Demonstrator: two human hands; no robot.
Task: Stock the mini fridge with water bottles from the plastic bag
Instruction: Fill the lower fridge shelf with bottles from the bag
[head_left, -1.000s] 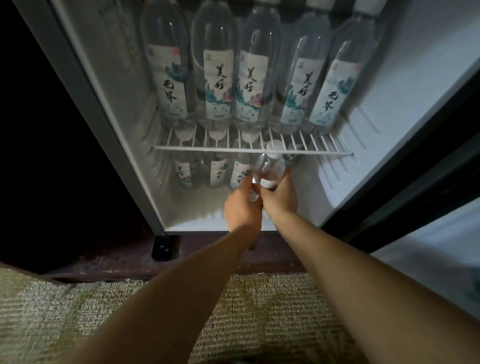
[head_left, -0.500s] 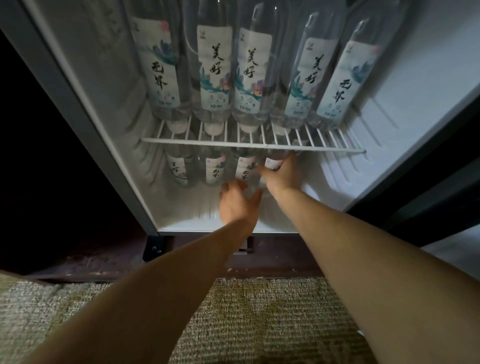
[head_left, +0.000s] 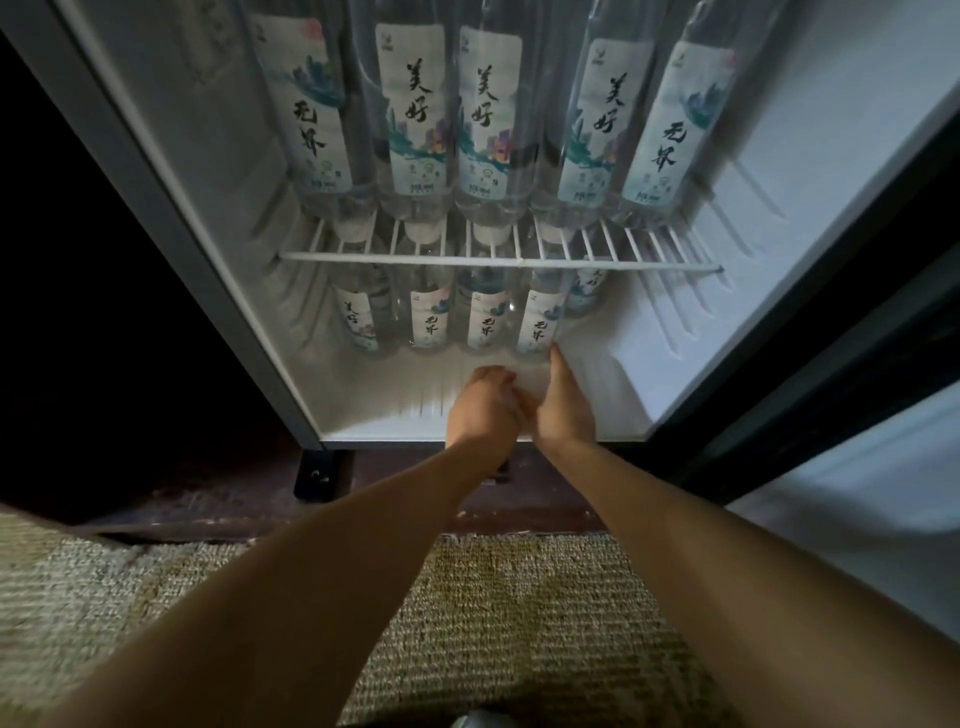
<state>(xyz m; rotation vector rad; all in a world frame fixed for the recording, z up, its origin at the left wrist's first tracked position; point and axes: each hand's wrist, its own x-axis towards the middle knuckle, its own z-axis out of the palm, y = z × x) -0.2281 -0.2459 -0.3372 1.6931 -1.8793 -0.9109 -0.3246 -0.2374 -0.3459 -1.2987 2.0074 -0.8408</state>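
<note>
1. Nearest, well below the wire shelf (head_left: 498, 260), lies carpet (head_left: 519, 597). No plastic bag shows, so I cannot count the bottles yet to go in.
2. Below the shelf, over the mini fridge (head_left: 395, 410) floor, are two hands, touching each other. The left hand (head_left: 485, 410) has its fingers curled under, with nothing seen in them. The right hand (head_left: 563, 405) has its fingers straight and pressed together, the tip touching the foot of the rightmost front bottle (head_left: 537, 325). It does not grip the bottle.
3. Just under the shelf stand the lower bottles (head_left: 428, 322). There are four upright in a front row, that rightmost one among them, and one back bottle (head_left: 587, 293) behind at the right. That makes five in view.
4. On the shelf stand the upper bottles (head_left: 483, 119), five in a row, side by side.
5. In my judgement the stocking is far along. Ten bottles are in, the top row looks full, and floor space under the shelf's right end is bare.
</note>
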